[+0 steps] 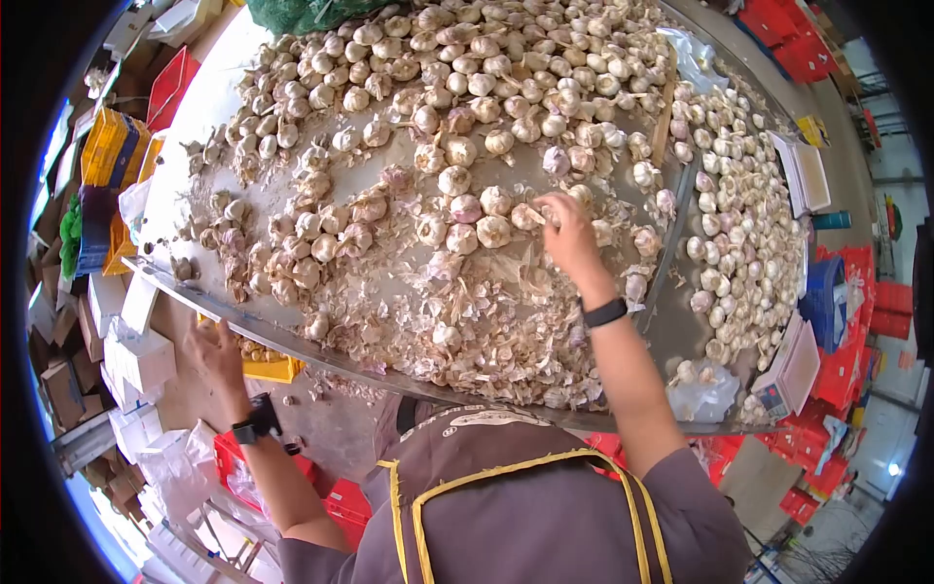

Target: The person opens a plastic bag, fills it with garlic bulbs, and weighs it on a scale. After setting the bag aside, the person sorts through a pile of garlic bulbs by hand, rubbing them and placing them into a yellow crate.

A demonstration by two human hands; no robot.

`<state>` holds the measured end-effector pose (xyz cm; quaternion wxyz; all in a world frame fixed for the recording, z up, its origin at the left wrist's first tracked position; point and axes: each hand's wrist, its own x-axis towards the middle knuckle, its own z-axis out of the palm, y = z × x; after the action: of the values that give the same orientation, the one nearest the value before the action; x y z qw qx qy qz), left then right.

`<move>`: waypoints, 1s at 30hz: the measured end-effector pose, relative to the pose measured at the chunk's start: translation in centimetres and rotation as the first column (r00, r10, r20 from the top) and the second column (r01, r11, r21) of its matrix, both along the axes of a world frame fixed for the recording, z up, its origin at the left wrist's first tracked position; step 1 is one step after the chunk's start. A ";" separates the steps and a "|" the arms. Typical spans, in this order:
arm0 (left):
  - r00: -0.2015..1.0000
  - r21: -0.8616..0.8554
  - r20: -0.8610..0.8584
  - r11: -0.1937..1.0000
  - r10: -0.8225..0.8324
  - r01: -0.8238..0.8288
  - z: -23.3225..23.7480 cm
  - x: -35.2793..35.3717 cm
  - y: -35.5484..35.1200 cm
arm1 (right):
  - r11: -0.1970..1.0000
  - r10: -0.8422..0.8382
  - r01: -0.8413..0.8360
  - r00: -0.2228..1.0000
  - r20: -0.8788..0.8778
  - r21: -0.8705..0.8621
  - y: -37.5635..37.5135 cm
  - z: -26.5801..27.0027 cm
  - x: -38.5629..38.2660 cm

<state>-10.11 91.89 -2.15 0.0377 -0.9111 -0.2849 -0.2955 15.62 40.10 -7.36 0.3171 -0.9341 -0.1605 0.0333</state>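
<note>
My right hand reaches over the middle of the metal table, its fingers closed on a garlic bulb at the fingertips. Other whole bulbs lie around it, such as a round garlic bulb just to the left. Beyond the near left table edge hangs my left hand, fingers apart and nothing seen in them. Below and beside it is a yellow crate with garlic in it. Loose garlic skins cover the table in front of me.
A large heap of garlic fills the far side, by a green mesh bag. Right of a divider strip lie cleaner white bulbs. Two scales stand at the right edge. Red crates sit on the floor.
</note>
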 end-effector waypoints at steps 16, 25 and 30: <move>0.504 -0.663 -0.254 0.528 -0.826 0.531 -9.8 22.2 -23.3 | 0.730 0.133 0.427 0.677 -0.724 0.533 -2.7 0.0 2.3; 0.794 -0.933 -0.157 0.353 -0.587 0.077 -8.0 24.9 -20.7 | 0.888 0.321 -0.347 0.938 -0.133 -0.301 5.5 -2.8 4.9; 0.681 -0.805 -0.187 0.508 -0.708 0.307 -7.7 29.1 -24.0 | 0.809 0.361 -0.407 0.913 -0.189 -0.424 6.2 -2.0 5.6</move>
<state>18.97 67.90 -9.83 -0.3418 -0.9335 -0.0634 0.0884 21.26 46.34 -9.36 0.0838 -0.9272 -0.3176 0.1799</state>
